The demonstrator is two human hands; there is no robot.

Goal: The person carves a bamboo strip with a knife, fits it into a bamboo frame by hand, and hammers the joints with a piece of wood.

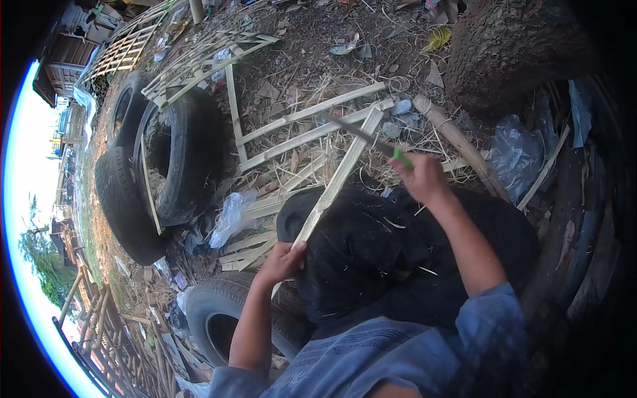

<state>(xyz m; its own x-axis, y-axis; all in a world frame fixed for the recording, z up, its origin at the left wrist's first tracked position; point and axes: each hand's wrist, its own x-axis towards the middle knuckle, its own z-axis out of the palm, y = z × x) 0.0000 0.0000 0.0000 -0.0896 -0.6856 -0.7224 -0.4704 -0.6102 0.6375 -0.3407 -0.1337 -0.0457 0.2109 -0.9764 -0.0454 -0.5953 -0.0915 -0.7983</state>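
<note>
My left hand (pixel 284 263) is closed around the lower end of a pale bamboo strip (pixel 335 184), which slants up and away across my dark-clad knee. In my right hand (pixel 422 178) is a knife (pixel 358 131) with a green handle, its long dark blade pointing to the upper left. The blade crosses the strip near the far end; whether the two touch I cannot tell. Just beyond lie two more split bamboo strips (pixel 312 136) on the ground, side by side. Thin shavings (pixel 318 99) are scattered around them.
Old tyres (pixel 192 152) stand at the left, and another tyre (pixel 215 318) lies beside my left forearm. A bamboo lattice (pixel 199 66) leans beyond them. At the right are a thick bamboo pole (pixel 458 142), a clear plastic bag (pixel 514 156) and a tree trunk (pixel 517 50).
</note>
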